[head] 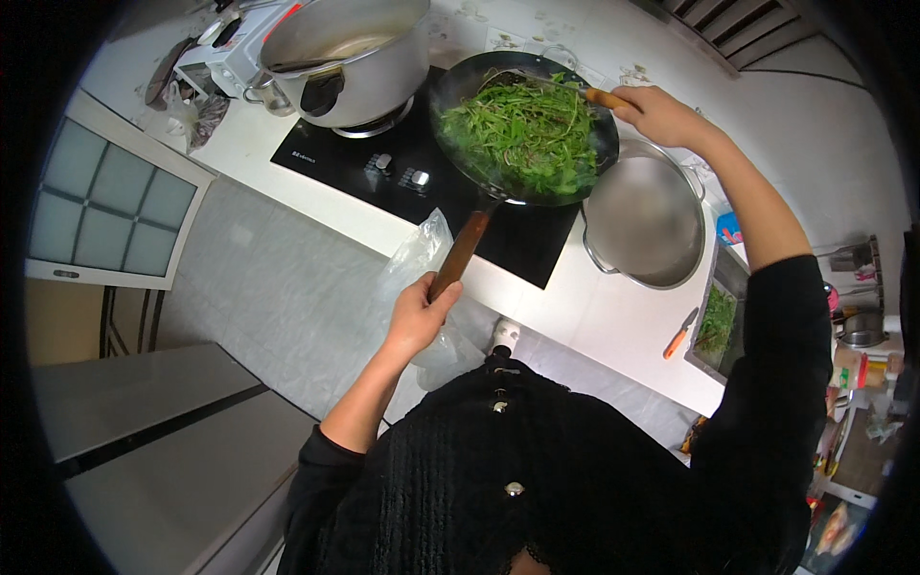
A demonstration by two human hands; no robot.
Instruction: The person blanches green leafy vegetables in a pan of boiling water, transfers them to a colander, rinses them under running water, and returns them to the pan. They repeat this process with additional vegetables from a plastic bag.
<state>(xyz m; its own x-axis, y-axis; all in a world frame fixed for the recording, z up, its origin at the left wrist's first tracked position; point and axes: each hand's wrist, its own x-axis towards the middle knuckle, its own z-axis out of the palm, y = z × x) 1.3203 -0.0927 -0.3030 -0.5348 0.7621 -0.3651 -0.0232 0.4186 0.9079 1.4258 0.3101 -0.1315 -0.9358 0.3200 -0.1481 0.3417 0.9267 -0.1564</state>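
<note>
My left hand (419, 314) grips the brown wooden handle (462, 251) of a black wok (443, 162). The wok sits on the right side of a black glass gas hob (345, 162), full of leafy green vegetables (528, 133), with faint steam over them. In my right hand (665, 115) is the wooden handle of a metal spatula (606, 98). The spatula reaches into the far side of the wok, its blade partly hidden among the greens.
A large aluminium pot (352, 61) stands on the left burner. Right of the wok is a metal pot (647, 277), its inside blurred. A small orange-handled knife (675, 343) lies near the sink (708, 359), which holds more greens (716, 316). A clear plastic bag (424, 251) hangs at the counter's front.
</note>
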